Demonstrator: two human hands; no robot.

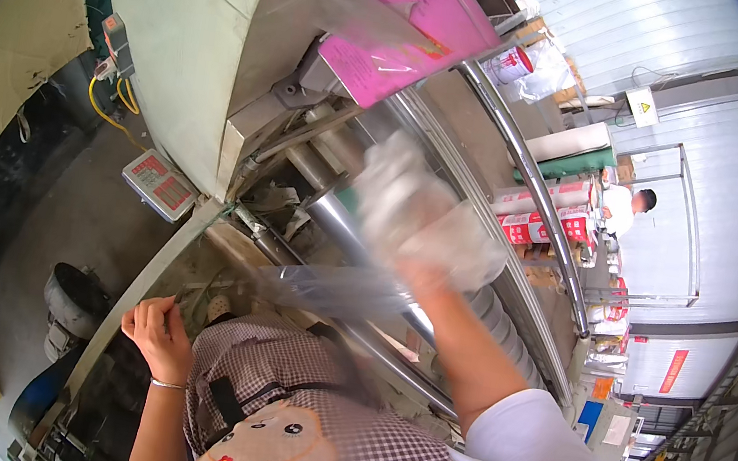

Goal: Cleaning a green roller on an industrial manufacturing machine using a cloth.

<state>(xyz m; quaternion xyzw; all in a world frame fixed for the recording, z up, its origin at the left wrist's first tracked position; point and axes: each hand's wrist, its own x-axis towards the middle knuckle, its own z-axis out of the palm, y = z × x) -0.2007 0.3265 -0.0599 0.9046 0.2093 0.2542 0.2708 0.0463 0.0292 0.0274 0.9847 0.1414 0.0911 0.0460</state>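
Observation:
My right hand (424, 271) reaches out over the machine's rollers, smeared by motion. It is closed on a crumpled bunch of clear plastic film (410, 203). A loose strip of clear film (337, 290) trails leftward from beside that wrist across the rollers. Low on the left, my left hand (158, 333) is raised beside the machine's pale edge (127, 310). Its fingers are curled in, with nothing visible in them. Under the bunched film lies a shiny metal roller (341, 227). A ribbed grey roller (501, 329) sits beneath my right forearm.
A pink printed panel (396, 41) with clear film over it juts above the rollers. A long metal rail (535, 193) crosses on the right. A small device with a red-and-white panel (158, 184) stands at left. Further off, a person in white (619, 211) is near wrapped rolls (549, 226).

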